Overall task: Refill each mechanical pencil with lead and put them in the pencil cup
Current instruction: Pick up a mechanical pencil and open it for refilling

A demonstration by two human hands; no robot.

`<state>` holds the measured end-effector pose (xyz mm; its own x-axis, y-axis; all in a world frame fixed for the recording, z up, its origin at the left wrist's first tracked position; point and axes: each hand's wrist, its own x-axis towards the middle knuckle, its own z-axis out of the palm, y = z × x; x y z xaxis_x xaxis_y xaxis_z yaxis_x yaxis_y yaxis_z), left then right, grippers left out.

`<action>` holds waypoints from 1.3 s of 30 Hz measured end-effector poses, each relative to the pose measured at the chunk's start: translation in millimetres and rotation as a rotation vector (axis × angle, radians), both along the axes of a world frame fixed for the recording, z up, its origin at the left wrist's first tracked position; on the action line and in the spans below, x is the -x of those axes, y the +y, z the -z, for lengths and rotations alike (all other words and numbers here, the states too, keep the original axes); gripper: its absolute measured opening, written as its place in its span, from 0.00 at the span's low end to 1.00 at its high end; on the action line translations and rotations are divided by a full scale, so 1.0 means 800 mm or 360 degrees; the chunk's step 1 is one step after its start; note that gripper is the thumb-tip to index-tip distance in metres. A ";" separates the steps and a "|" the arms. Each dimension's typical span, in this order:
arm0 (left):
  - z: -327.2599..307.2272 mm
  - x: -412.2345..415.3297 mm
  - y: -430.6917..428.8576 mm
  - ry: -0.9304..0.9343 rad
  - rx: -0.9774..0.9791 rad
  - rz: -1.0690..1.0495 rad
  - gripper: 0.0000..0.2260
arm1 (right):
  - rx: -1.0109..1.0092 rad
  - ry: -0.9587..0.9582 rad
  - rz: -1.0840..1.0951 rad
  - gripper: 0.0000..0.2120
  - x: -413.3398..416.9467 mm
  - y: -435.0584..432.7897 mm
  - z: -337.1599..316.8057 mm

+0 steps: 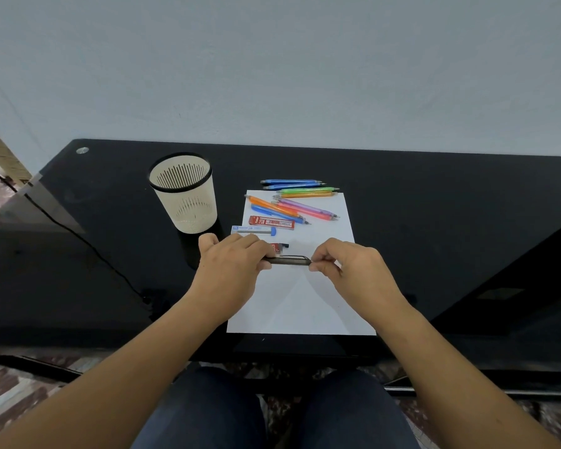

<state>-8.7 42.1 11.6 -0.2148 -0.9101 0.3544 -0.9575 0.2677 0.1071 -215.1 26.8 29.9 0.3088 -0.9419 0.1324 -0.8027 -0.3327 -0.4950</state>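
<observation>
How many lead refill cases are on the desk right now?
3: a red case and a blue-capped clear case lie side by side on the paper; a third red one is partly hidden behind the left hand.

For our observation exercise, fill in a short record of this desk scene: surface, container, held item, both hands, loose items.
surface: black glass desk, white paper sheet
container: cream slotted pencil cup, upright, left of sheet
held item: dark mechanical pencil, horizontal
left hand: grips barrel
right hand: pinches one end
loose items: coloured mechanical pencils, lead tubes
</observation>
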 end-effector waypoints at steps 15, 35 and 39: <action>0.009 0.011 0.001 0.0070 0.0282 -0.0007 0.11 | -0.0067 -0.0269 0.0091 0.23 -0.015 0.003 0.011; 0.025 0.039 -0.002 0.0119 0.0226 0.0022 0.12 | -0.0137 -0.1175 0.0530 0.20 -0.034 -0.006 0.005; 0.029 0.019 -0.004 -0.0017 0.0011 -0.0040 0.15 | -0.0020 -0.1023 0.0486 0.20 -0.028 -0.011 -0.009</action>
<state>-23.7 38.5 -12.0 -0.1958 -0.9127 0.3587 -0.9651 0.2443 0.0948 -192.7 18.1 37.0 -0.1050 -0.9765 0.1883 -0.4070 -0.1306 -0.9041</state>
